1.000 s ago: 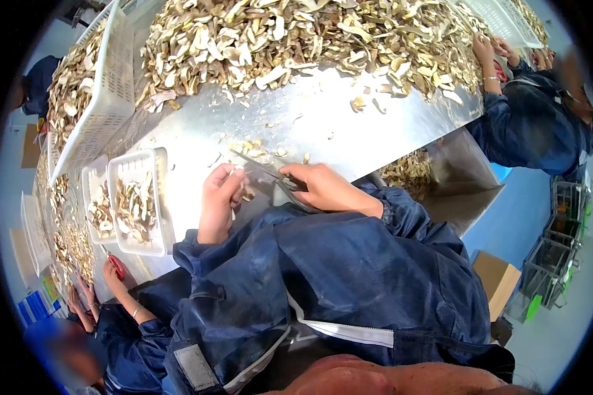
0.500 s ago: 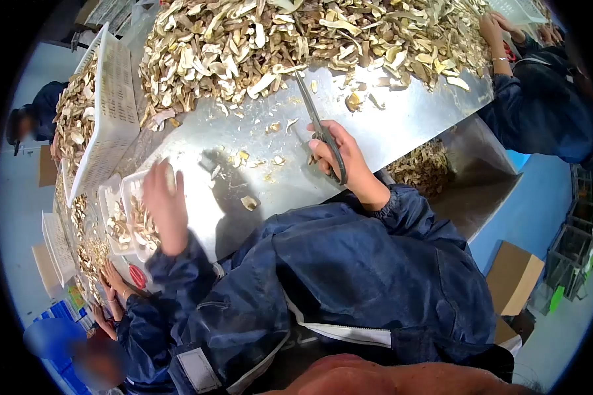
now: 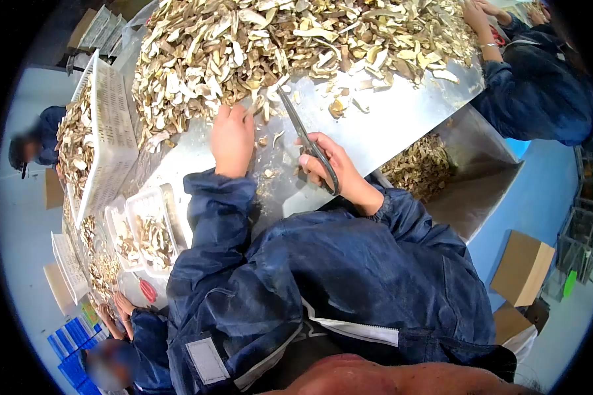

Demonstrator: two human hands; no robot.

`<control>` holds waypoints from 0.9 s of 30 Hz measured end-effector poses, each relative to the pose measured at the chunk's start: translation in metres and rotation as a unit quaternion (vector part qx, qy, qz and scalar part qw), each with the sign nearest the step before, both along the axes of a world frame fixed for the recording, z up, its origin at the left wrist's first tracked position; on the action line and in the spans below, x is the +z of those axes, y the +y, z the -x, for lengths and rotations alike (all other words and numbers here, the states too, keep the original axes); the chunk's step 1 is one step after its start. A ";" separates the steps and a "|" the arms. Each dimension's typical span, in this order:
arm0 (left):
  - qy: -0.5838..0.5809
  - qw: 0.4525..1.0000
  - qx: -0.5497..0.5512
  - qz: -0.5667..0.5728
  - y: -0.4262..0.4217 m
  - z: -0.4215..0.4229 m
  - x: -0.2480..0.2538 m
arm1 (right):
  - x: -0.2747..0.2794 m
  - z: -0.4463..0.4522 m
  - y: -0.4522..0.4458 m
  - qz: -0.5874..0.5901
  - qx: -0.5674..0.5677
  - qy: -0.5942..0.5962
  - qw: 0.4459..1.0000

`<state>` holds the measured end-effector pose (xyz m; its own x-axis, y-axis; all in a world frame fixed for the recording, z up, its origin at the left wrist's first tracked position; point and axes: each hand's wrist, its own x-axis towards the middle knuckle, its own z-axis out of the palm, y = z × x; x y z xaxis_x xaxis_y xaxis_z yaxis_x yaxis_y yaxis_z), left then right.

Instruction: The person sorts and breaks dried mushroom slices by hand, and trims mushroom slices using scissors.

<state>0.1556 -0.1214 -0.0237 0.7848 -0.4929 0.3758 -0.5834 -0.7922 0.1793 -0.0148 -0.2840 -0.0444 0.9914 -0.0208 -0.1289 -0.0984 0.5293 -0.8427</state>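
Observation:
My right hand (image 3: pixel 336 168) grips dark-handled scissors (image 3: pixel 298 122) above the metal table. Their long blades point away from me, with the tips by the near edge of a large heap of dried mushroom slices (image 3: pixel 237 52). At that same edge, left of the blades, my left hand (image 3: pixel 233 139) has its fingers curled together. A pale mushroom slice (image 3: pixel 248 104) shows at its fingertips and appears pinched there. Small scraps lie on the table between the two hands.
White trays with slices (image 3: pixel 153 230) and a large white basket (image 3: pixel 105 131) stand at left, near red-handled scissors (image 3: pixel 147 290). A bin of slices (image 3: pixel 418 164) sits below the table at right. Other people's hands work at left and upper right.
My left hand has moved from beside the white trays, right and forward to the heap's edge, and its spread fingers have closed. My right hand still holds the scissors. The view has shifted slightly.

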 end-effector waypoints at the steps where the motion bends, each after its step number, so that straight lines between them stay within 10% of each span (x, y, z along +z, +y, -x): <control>1: 0.018 1.000 0.010 0.004 0.005 0.007 0.007 | 0.002 -0.001 -0.001 -0.010 0.004 0.007 1.000; 7: 0.220 0.950 -0.025 0.221 0.049 0.023 0.009 | 0.019 -0.002 -0.009 0.010 0.073 0.040 0.997; 11: 0.523 0.716 0.051 0.459 0.044 0.055 0.041 | 0.033 0.001 -0.011 0.208 0.112 0.032 0.971; 27: 0.588 0.708 -0.019 0.391 0.044 0.083 0.032 | 0.047 0.018 -0.009 0.341 0.166 0.004 0.925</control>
